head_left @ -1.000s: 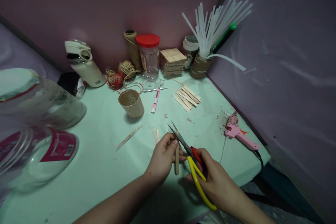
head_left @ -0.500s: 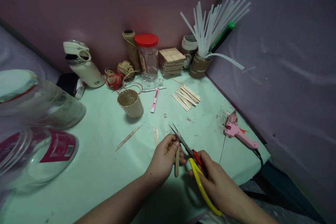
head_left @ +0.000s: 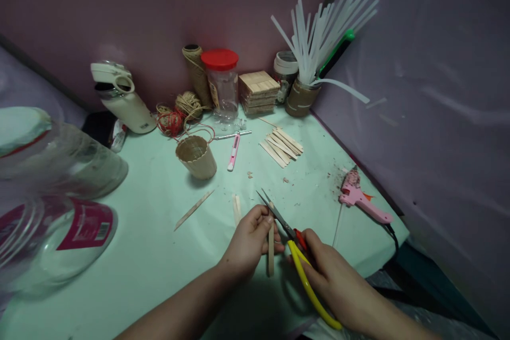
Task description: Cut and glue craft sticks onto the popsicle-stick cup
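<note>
My left hand (head_left: pixel 249 241) pinches a wooden craft stick (head_left: pixel 271 249) and holds it upright over the pale green table (head_left: pixel 151 255). My right hand (head_left: pixel 338 287) grips yellow-handled scissors (head_left: pixel 297 255), whose slightly parted blades cross the top of the stick. A twine-wrapped cup (head_left: pixel 196 156) stands further back, with a pink craft knife (head_left: pixel 232 152) beside it. Two cut stick pieces (head_left: pixel 236 206) lie just left of my left hand, and a thin sliver of stick (head_left: pixel 194 209) lies further left.
Large clear jars (head_left: pixel 51 196) lie at the left. Along the back wall stand a white bottle (head_left: pixel 121 96), twine balls (head_left: pixel 181 111), a red-lidded jar (head_left: pixel 222 84), stacked sticks (head_left: pixel 258 92) and a holder of glue sticks (head_left: pixel 306 64). Loose sticks (head_left: pixel 281 146) and a pink glue gun (head_left: pixel 360 199) lie right.
Both hands have shifted slightly down and toward me with the stick and scissors. The stick sits a little lower in my left hand.
</note>
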The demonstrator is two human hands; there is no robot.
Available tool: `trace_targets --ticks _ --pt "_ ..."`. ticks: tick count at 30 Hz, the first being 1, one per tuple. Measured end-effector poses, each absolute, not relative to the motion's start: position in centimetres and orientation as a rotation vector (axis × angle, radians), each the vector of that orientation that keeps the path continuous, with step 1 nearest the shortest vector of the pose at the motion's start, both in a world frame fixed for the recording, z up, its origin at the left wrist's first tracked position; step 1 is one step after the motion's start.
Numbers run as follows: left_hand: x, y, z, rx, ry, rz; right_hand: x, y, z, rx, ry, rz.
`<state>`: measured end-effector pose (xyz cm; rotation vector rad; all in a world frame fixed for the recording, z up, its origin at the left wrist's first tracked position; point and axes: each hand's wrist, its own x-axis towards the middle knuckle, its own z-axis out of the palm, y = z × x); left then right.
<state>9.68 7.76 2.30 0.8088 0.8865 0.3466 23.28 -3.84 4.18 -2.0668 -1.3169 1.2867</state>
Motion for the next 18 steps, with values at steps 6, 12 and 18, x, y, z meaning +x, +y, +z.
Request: trace_targets --ticks 6,12,18 --pt "9.9 7.6 2.8 0.71 0.911 0.279 24.1 -3.4 4.9 -2.041 -1.316 1.43" --pt "10.0 7.7 3.5 0.645 0.958 0.232 24.4 -2.5 5.4 -2.085 -1.334 1.51" --pt "10.1 8.1 3.6 0.633 0.974 0.201 24.4 -2.1 5.2 -2.1 -1.315 1.551"
